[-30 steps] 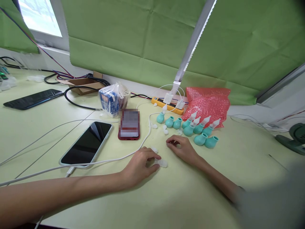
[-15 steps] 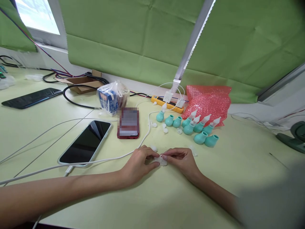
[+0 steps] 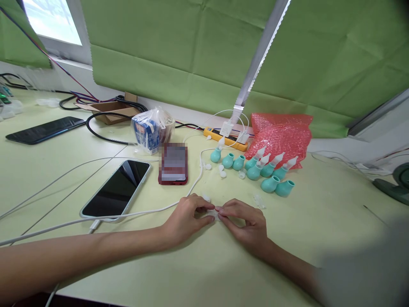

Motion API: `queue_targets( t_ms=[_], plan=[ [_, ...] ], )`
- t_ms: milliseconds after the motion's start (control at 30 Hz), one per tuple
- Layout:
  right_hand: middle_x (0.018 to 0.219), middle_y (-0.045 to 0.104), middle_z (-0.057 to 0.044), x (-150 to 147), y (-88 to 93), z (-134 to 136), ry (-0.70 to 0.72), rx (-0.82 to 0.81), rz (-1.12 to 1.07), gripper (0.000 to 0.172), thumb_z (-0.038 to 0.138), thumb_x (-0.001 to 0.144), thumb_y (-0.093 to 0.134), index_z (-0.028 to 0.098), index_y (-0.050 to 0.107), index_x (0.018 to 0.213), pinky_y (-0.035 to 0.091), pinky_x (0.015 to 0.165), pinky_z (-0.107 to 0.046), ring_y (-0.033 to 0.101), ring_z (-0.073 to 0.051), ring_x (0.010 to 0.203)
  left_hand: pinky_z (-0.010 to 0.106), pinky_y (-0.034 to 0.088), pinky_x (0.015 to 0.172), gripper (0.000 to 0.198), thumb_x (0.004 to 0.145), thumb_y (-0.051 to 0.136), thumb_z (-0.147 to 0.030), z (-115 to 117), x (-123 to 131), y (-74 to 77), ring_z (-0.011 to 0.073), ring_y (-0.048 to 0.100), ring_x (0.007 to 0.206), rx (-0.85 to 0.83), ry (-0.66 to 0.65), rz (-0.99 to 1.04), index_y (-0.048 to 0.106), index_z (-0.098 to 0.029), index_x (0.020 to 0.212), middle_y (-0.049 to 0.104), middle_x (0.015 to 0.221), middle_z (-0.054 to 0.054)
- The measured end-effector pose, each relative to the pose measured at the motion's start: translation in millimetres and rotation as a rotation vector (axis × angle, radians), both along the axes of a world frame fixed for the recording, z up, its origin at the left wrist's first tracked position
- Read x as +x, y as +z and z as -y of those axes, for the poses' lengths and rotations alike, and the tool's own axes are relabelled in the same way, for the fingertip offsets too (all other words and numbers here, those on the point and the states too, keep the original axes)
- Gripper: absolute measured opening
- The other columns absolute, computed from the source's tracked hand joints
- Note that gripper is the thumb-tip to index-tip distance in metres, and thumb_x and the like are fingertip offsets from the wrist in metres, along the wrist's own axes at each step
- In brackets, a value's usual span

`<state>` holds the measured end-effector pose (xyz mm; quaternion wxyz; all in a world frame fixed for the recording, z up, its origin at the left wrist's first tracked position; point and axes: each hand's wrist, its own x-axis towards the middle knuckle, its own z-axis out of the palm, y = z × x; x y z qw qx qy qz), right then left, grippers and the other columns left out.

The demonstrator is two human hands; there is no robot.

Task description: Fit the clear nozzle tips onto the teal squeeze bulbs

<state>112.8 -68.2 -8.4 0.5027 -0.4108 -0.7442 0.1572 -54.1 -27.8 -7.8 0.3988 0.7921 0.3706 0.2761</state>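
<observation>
Head view: pinching a small clear plastic piece at the lower middle of the frame, with left hand reaching in from lower left and right hand from lower right. Grasping its left side with thumb and forefinger of the left hand; nipping its right side with thumb and forefinger of the right hand, fingertips of the 2 hands close together. Mostly covered by fingers, so cannot tell its full shape. Visible just above the left fingertips: a small white bit on the pale table. Seen just above the right hand: a loose clear strip. Grouped right of centre: 9 teal bulbs, 5 fitted with whitish tips, 4 with bare mouths. Set behind these, a red bubble-wrap bag, and left of that, an orange power strip with white plugs. Scattered near centre: a few white caps. Lying left of centre, a red-cased phone with blurred screen and a pale-cased phone, with a white cable running past its lower end toward the bulbs. Placed at upper left: a bagged blue box and a cardboard box.
</observation>
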Motion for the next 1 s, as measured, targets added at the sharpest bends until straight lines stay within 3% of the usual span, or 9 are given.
queue_targets(
  t_ms=[667,1000],
  plan=[
    [0.065,0.063,-0.002,1.0,-0.4,-0.8,-0.034,0.069,0.053,0.017,0.008,0.068,0.057,0.023,0.065,0.073,0.049,0.052,-0.025,0.059,-0.014,0.063,0.024,0.045,0.068,0.018,0.069,0.058,-0.02,-0.5,-0.4,-0.1,0.0142,0.055,0.075,-0.016,-0.006,0.039,0.062,-0.019,0.087,0.059,0.081,0.002],
    [0.068,0.066,0.003,3.1,-0.6,2.2,-0.062,0.294,0.377,0.023,0.006,0.068,0.056,0.026,0.058,0.08,0.037,0.079,-0.04,0.059,-0.013,0.063,0.023,0.043,0.065,0.013,0.071,0.056,-0.022,0.3,-0.7,0.7,0.0141,0.054,0.073,0.015,-0.008,0.017,0.061,-0.02,0.083,0.059,0.078,0.001]
  ],
)
